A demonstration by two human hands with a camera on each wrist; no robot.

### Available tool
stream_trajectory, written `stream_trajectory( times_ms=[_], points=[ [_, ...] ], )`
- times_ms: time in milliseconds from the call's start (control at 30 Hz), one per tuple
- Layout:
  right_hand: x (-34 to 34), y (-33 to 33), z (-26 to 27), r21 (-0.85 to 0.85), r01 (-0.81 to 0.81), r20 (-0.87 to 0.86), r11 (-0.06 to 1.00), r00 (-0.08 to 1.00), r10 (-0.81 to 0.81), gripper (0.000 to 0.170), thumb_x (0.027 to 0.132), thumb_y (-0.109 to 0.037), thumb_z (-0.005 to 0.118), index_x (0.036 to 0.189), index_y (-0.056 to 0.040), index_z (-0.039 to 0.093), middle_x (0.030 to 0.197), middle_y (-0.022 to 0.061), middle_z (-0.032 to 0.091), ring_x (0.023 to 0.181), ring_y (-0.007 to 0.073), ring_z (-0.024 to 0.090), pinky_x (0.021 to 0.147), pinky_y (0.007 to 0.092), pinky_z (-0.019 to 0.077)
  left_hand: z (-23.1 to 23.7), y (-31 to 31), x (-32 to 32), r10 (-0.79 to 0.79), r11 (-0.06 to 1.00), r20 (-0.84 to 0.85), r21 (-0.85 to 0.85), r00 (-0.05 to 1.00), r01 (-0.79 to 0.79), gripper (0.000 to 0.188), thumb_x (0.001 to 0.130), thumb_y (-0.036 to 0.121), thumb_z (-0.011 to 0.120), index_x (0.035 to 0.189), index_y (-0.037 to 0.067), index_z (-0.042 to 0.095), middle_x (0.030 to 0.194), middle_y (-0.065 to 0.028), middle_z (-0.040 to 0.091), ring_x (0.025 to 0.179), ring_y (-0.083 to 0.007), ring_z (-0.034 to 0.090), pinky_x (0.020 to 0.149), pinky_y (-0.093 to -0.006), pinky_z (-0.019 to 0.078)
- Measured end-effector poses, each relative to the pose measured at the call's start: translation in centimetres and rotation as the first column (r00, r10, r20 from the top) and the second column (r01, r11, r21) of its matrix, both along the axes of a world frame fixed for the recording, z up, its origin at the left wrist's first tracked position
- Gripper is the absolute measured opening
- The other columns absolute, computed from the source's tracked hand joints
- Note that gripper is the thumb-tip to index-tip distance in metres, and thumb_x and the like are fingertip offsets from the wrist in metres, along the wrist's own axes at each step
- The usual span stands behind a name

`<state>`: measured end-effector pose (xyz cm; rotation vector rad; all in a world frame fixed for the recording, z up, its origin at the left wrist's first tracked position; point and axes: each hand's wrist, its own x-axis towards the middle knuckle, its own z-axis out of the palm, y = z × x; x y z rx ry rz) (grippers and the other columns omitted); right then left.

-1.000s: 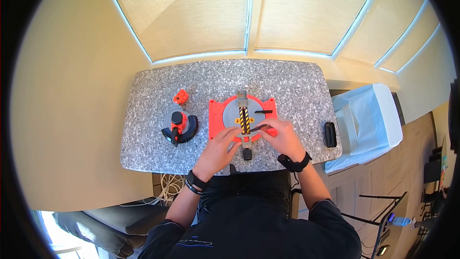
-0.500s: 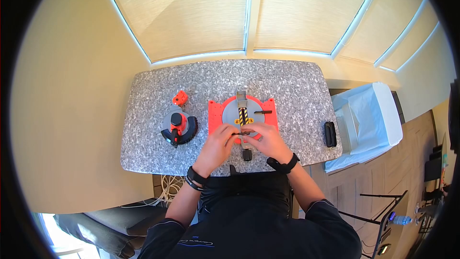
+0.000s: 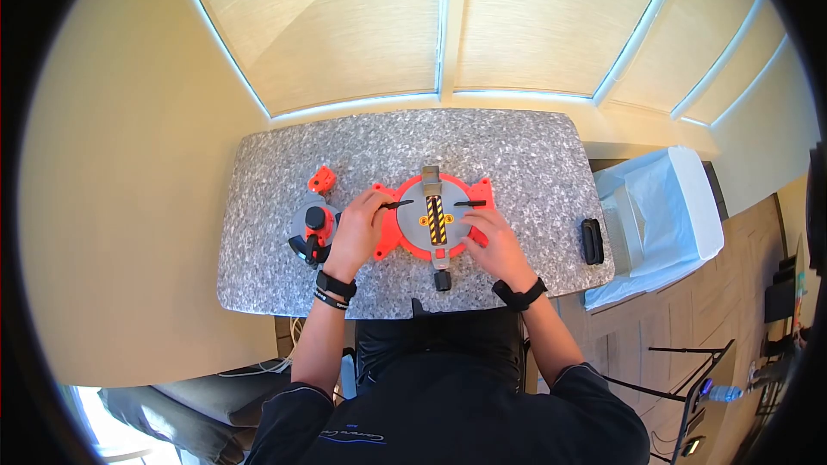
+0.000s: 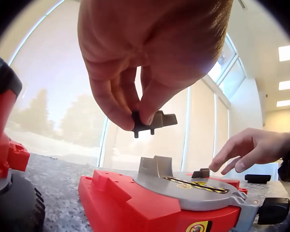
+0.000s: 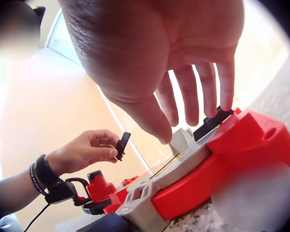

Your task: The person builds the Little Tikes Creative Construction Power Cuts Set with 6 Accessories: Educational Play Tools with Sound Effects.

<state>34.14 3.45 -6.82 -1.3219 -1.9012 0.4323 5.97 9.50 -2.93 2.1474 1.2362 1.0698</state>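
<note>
With my left hand (image 3: 353, 228) I pinch a black clip (image 4: 158, 123), its two short pegs pointing down, above the left side of the base (image 3: 388, 238) and apart from it. The base lies flat before me, red, with a round gray disc (image 3: 412, 219) and a yellow-and-black striped strip (image 3: 435, 222) down its middle. A second black clip (image 3: 470, 203) lies on the disc's right side, near my right hand (image 3: 498, 245).

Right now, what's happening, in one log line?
left hand: pinching black piece, clear of red base; right hand: near second black piece; red-handled part: on table
</note>
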Motion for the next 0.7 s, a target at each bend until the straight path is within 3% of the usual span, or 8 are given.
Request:
stream_trajectory(
  times_ms=[333, 700],
  points=[
    [1.0, -0.3, -0.6, -0.023, 0.008, 0.07, 1.0, 0.997, -0.007, 0.027, 0.084, -0.008, 0.076, 0.11, -0.003, 0.071, 0.12, 0.0145, 0.069, 0.113, 0.0364, 0.063, 0.096, 0.0434, 0.0544, -2.5, 2.2, -0.4, -0.036, 0.999, -0.113, -0.025, 0.993, 0.034, 0.016, 0.091, -0.002, 0.058, 0.103, 0.0, 0.068, 0.101, -0.0177, 0.068, 0.098, -0.0408, 0.066, 0.085, -0.0476, 0.0532],
    [1.1, -0.4, -1.0, -0.006, 0.0, 0.066, 1.0, 0.998, 0.001, 0.024, 0.084, -0.009, 0.076, 0.107, -0.003, 0.072, 0.117, 0.0142, 0.07, 0.112, 0.0355, 0.064, 0.096, 0.043, 0.0545, -4.1, 3.1, -0.1, -0.015, 0.999, -0.136, -0.042, 0.991, 0.01, 0.014, 0.088, -0.004, 0.064, 0.099, -0.002, 0.071, 0.098, -0.0168, 0.07, 0.092, -0.0381, 0.068, 0.082, -0.0437, 0.0548]
  ],
)
